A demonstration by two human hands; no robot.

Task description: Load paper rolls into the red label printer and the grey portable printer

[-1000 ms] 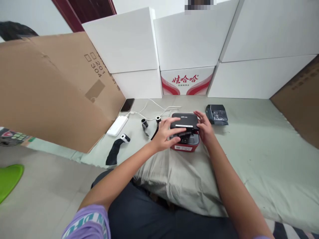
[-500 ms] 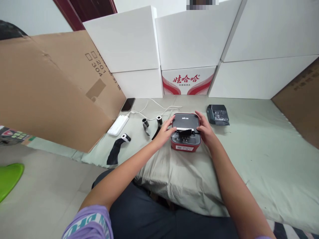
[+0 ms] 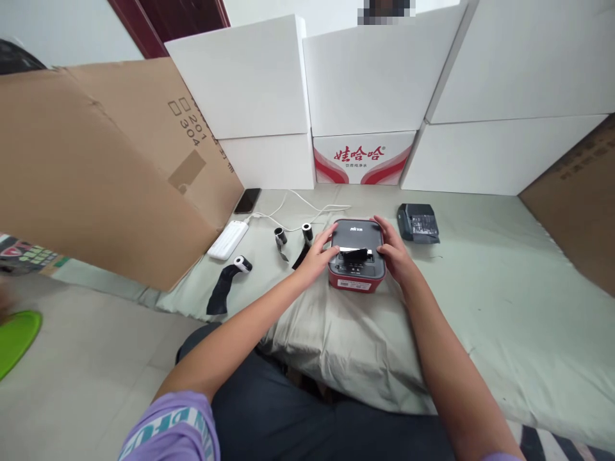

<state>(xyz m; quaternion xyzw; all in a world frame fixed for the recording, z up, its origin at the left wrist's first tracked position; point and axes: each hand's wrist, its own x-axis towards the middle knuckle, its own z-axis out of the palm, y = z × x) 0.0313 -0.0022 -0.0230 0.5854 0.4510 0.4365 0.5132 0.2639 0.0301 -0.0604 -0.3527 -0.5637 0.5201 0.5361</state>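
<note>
A small boxy printer (image 3: 358, 237), black on top with a red lower body and a white label on its front, stands on the cloth before me. A short black strip (image 3: 354, 255) with a white edge sticks up from the slot in its top. My left hand (image 3: 318, 256) is closed against its left side, thumb on the top edge. From the right, my right hand (image 3: 394, 251) grips the other side, with its thumb near the strip's end. Left of the printer lie small paper rolls, one roll (image 3: 307, 232) close to my left hand and another roll (image 3: 280, 237) beyond it.
A third roll (image 3: 243, 264) trails a black strip. A white power bank (image 3: 228, 240) with a white cable (image 3: 307, 203) and a phone (image 3: 247, 200) lie at the left. A dark package (image 3: 417, 223) sits at the right. White boxes (image 3: 362, 83) and a cardboard sheet (image 3: 120, 173) wall the surface.
The black strip on the printer sits at a slightly different angle. Both hands stay on the printer. A blurred shape, perhaps part of a person, has appeared at the far left edge.
</note>
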